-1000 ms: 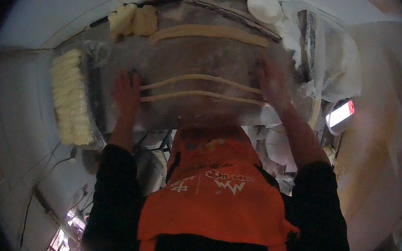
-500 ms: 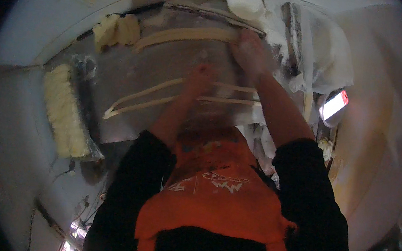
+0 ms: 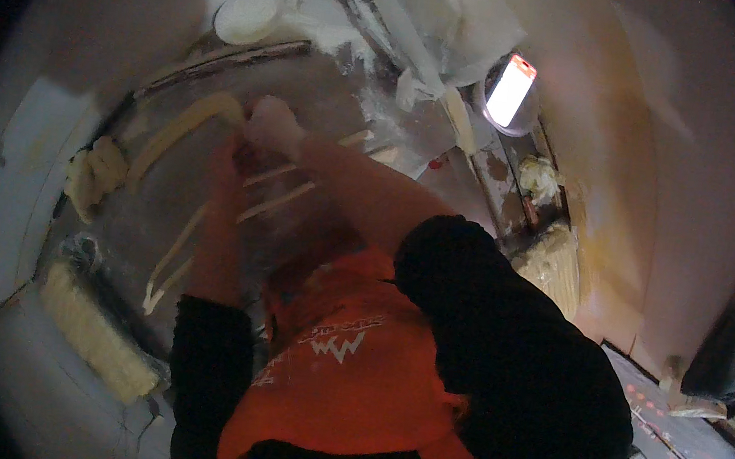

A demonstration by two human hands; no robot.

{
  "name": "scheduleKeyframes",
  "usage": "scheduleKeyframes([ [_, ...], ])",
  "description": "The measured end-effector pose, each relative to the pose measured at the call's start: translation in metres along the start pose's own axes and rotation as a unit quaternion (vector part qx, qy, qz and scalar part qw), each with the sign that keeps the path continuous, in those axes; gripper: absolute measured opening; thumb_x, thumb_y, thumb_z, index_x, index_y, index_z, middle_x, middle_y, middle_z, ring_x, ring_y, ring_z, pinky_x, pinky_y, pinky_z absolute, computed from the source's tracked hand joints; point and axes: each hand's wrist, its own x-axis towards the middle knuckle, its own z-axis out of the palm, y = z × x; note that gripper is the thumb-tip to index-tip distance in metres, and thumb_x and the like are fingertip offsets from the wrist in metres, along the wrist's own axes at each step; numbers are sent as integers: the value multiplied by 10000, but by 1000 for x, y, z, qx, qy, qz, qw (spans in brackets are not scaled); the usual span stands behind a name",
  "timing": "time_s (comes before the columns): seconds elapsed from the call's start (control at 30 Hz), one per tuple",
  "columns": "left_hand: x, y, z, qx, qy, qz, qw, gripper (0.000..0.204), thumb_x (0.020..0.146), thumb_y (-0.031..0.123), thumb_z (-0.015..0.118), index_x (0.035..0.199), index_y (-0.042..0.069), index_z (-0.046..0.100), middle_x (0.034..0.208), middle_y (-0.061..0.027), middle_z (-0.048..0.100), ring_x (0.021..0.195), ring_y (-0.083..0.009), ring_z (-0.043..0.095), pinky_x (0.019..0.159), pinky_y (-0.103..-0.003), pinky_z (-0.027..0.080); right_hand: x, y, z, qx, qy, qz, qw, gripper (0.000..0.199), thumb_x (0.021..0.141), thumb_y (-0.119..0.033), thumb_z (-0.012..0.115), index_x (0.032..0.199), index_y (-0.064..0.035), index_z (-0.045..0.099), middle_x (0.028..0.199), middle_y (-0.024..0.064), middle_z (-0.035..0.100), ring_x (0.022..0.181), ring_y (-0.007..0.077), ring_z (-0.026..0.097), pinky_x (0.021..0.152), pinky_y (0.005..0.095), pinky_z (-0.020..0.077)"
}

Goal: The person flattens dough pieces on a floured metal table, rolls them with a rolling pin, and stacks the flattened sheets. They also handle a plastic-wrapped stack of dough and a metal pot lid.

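Note:
A thick strip of dough [image 3: 183, 125] curves across the grey, floury work surface in front of me. My right hand [image 3: 274, 127] is closed at the strip's right end, which lifts and bends toward my fingers. Close beside it, just below the same end, is my left hand [image 3: 243, 155]; it is dark and blurred, so its fingers do not show clearly. Thin dough strips [image 3: 277, 202] lie nearer to me, passing behind my forearms. They meet in a point at the lower left.
A lump of dough [image 3: 97, 179] sits at the left edge. Below it lies a long, pale dough block [image 3: 97, 331] by clear plastic. A round white container [image 3: 247, 15] stands at the back. To the right are a lit phone [image 3: 510, 92] and more pale dough [image 3: 554, 263].
My view has turned to the right. My left hand has come up from the thin strips to join my right hand at the thick strip's end, which now bends.

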Motion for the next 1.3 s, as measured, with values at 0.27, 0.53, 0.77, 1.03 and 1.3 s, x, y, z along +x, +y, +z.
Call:
scheduleKeyframes([
  [0.27,12,-10,-28,24,0,74,997,298,1068,321,517,1169,81,662,1053,-49,669,961,-185,634,828,-374,528,-15,28,24,360,-139,105,917,407,918,-426,742,1021,-33,758,940,88,741,838,193,665,765,376,557],
  [0.53,-43,-26,-123,149,33,284,947,252,1024,245,559,1201,82,635,1070,-69,622,967,-208,607,829,-415,536,20,49,-19,783,-52,144,603,203,1023,-234,551,1039,-82,684,1070,112,700,1014,313,670,848,468,580],
  [0.77,-83,-7,-47,494,139,272,814,400,958,284,681,1271,47,605,1291,-227,613,1184,-433,609,940,-531,519,6,-49,21,108,-237,67,963,372,948,-373,674,1163,-73,722,962,122,744,857,217,702,798,413,548],
  [1.03,-63,83,-174,775,60,277,565,301,898,227,684,1149,65,649,1110,-172,676,1044,-403,657,913,-559,513,-49,-98,-20,-56,-435,-112,891,372,946,-404,660,1171,-130,775,951,140,760,888,283,730,833,433,552],
  [1.3,-68,11,-140,744,150,268,593,432,928,320,664,1295,95,631,1249,-178,652,1170,-374,615,979,-554,485,-56,4,-12,-381,-116,-146,905,388,904,-361,669,1223,-155,747,1259,128,692,1230,318,626,1086,528,447],
])
